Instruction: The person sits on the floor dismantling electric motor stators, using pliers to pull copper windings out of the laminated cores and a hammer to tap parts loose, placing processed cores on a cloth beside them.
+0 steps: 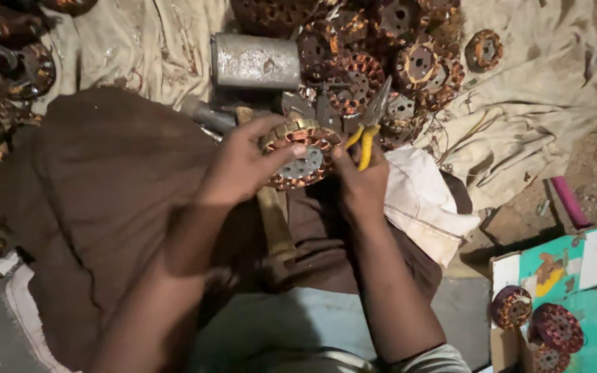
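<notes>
My left hand (243,162) grips a round motor stator (300,160) wound with copper wire, held over my lap. Its grey metal core faces up, and my thumb rests on its rim. My right hand (362,181) holds yellow-handled pliers (370,123) with the jaws pointing up and away from me. That hand's fingertips also touch the stator's right edge. A wooden hammer handle (275,221) lies across my lap under the stator.
A heap of several copper-wound stators (381,55) lies ahead on a beige cloth (533,90), beside a grey metal block (256,62). More stators (544,328) sit on a cardboard box at lower right. A brown cloth (98,200) covers my left leg and a white rag (423,200) my right.
</notes>
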